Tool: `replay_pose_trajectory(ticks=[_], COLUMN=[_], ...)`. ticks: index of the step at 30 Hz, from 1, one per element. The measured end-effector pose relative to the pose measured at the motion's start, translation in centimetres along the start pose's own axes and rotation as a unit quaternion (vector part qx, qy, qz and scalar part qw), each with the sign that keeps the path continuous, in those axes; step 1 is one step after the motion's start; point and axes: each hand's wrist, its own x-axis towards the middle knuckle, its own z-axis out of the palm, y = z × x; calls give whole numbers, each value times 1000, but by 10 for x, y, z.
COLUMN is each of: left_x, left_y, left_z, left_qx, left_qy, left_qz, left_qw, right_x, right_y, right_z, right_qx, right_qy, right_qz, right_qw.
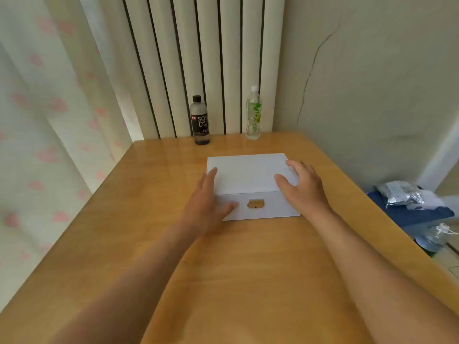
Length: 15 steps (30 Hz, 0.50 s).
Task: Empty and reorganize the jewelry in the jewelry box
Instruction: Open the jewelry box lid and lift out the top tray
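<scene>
Both hands flat-open, gripping nothing: left hand point(207, 202) at the left side of the closed white jewelry box point(244, 173), right hand point(301, 184) over its right lid corner; gold clasp point(255, 203) faces front, box mid-table point(248, 269) toward far edge.

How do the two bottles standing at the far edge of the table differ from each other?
The dark bottle has a black cap, the clear bottle a white one. The dark bottle's label is black with white lettering; the clear bottle's print is green. The dark bottle looks shorter and stouter, the clear bottle taller and slimmer. Both stand upright and capped on the table.
</scene>
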Motion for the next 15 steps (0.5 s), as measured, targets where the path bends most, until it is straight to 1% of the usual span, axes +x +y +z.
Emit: replay_pose_trajectory(ticks=[2, 5, 8, 15], left_x=[1, -3, -3, 1], left_y=[-5, -16, -23, -30], left_z=[5, 15, 20, 21], left_qx=[-48, -99, -127, -152], left_qy=[29, 64, 91, 91], left_qz=[-21, -30, -18, -19], left_qw=[998, 993, 988, 984], right_x=[-6, -18, -13, -8], right_y=[14, 31, 31, 37], right_z=[6, 15, 18, 19], right_qx=[78, 160, 182, 175], right_qy=[57, 57, 45, 43], right_qz=[24, 57, 65, 49], right_qw=[995, 984, 980, 983])
